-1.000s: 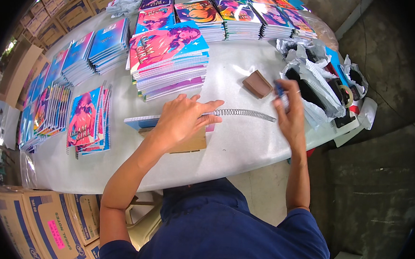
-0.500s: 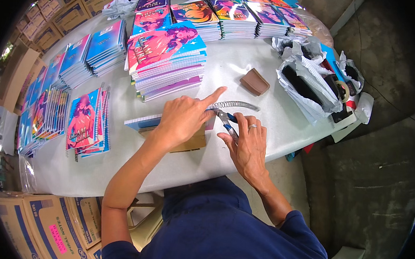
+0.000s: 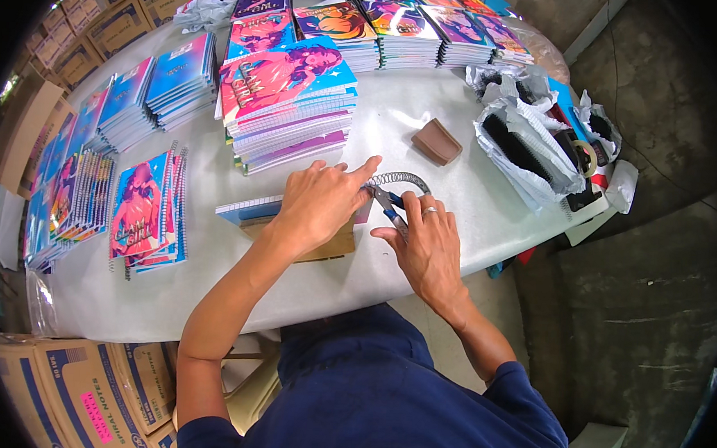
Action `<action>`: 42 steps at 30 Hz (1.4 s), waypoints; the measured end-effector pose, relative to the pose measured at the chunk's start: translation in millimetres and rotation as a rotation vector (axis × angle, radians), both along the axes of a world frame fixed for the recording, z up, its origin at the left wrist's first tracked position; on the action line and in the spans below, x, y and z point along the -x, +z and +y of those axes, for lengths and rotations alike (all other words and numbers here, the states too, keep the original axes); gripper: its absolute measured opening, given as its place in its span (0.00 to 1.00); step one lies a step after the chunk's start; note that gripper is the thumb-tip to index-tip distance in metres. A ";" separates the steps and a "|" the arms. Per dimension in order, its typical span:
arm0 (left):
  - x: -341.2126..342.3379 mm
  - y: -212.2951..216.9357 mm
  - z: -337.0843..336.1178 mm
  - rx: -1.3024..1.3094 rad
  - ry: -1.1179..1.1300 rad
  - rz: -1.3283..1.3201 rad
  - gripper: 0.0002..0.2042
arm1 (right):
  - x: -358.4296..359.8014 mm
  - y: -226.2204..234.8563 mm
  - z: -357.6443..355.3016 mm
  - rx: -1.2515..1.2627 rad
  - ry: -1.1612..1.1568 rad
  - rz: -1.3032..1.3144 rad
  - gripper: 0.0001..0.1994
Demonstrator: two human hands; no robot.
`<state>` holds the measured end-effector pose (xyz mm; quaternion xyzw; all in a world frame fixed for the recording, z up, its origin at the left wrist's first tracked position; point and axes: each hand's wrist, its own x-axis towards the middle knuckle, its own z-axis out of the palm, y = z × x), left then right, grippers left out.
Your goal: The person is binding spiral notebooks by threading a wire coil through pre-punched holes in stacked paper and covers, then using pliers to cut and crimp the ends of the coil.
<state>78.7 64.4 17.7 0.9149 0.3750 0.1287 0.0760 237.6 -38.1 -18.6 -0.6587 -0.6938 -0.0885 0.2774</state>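
My left hand (image 3: 320, 207) lies over the right part of a notebook (image 3: 248, 209), gripping it with the forefinger partly stretched out. The thumb is hidden. The notebook rests against a brown block (image 3: 328, 247) near the table's front. My right hand (image 3: 429, 245) is closed round blue-handled pliers (image 3: 393, 214), whose jaws meet a metal spiral wire (image 3: 398, 177) at the notebook's corner. Beyond the jaws, the loose length of wire arcs right and bends down toward my right fingers. Just past it lies a small brown curved piece (image 3: 437, 141).
A tall notebook stack (image 3: 288, 105) stands beyond my left hand. Spiral-bound notebooks (image 3: 144, 211) lie at the left, near blue-covered stacks (image 3: 179, 73). Paper-wrapped bundles of black coils (image 3: 519, 143) sit at the right edge beside a tape roll (image 3: 586, 158). Cardboard boxes (image 3: 89, 392) stand below left.
The loose end of the spiral wire has swung from nearly straight into a curve toward my right hand. My left forefinger has drawn back a little; the pliers stay at the notebook's corner.
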 end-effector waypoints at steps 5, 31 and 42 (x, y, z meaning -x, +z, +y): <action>1.9 -3.3 -0.2 -0.068 0.010 0.008 0.26 | -5.3 8.2 4.2 0.090 0.009 0.210 0.17; -5.8 -1.5 -15.3 0.004 0.057 -0.167 0.25 | -29.9 41.0 50.6 -0.034 0.527 0.081 0.10; 0.7 0.2 -21.6 -0.042 0.008 -0.063 0.30 | -142.2 12.9 143.4 0.393 0.357 -0.038 0.17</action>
